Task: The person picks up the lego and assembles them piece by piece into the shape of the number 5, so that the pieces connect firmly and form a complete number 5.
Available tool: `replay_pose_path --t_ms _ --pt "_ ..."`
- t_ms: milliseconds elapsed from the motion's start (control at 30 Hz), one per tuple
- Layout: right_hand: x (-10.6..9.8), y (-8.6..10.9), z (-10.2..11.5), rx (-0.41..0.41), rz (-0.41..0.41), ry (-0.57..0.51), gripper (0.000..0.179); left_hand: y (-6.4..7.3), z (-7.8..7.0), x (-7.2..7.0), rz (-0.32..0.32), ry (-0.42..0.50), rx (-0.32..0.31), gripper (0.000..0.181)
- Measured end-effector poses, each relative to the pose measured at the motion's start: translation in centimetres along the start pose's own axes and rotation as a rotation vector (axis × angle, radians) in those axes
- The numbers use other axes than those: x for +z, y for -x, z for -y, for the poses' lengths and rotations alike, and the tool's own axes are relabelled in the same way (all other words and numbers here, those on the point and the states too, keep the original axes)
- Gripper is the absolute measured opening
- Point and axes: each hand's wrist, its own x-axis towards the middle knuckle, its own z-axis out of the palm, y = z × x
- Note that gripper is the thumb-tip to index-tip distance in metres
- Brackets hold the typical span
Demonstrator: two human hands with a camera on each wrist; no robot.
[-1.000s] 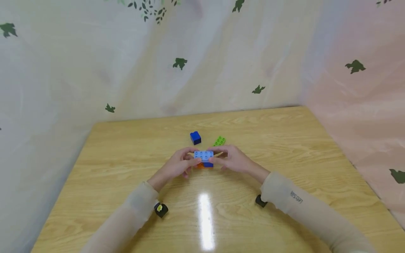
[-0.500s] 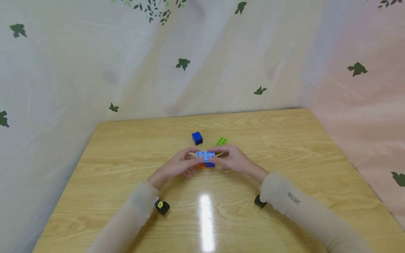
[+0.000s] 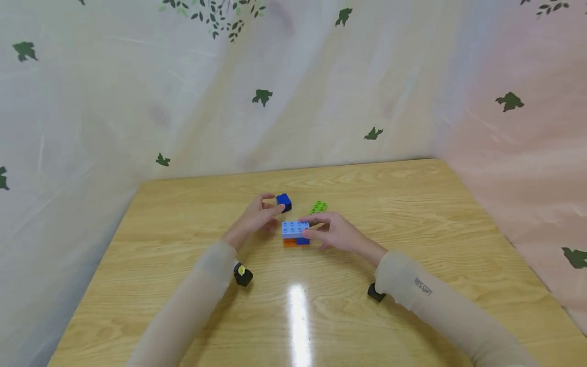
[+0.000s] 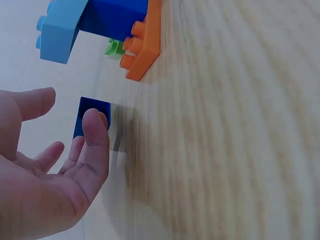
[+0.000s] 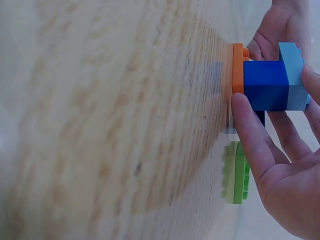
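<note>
So the brick stack (image 3: 292, 234) is sitting on the worktop (image 3: 390, 204): orange plate (image 5: 237, 70) at the bottom, dark blue brick (image 5: 266, 85) on that, light blue brick (image 5: 296, 95) on top. Right hand (image 3: 338, 232) is at the stack's right end, pinching the light blue brick, thumb on the near side and a finger along the far edge. Left hand (image 3: 256, 216) is just beyond the stack and to its left, fingers loose and spread, not gripping anything. It's right up by the loose blue block (image 3: 284, 201), which lies behind the stack, slightly left; can't tell if the thumb tip actually touches it. Green plate (image 3: 318, 207) is also behind the stack, slightly right, close to the right hand's fingers.
</note>
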Motion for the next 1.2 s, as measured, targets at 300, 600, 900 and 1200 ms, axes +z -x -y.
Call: replay_pose_path --t_ms 300,600,900,1200 --pt "0.3 -0.2 0.1 0.022 0.004 -0.024 0.043 -2.1 -0.1 -0.1 -0.023 0.039 -0.094 0.066" --pt "0.3 -0.1 0.2 0.017 0.008 -0.020 0.043 -2.7 0.2 0.0 -0.024 0.023 -0.119 0.063" --pt "0.2 -0.1 0.3 0.020 0.008 -0.022 0.043 -2.8 0.4 0.0 -0.019 -0.003 -0.099 0.061" --pt "-0.1 -0.1 0.0 0.022 -0.001 -0.027 0.045 -2.7 0.6 0.4 -0.008 -0.041 -0.041 0.059"
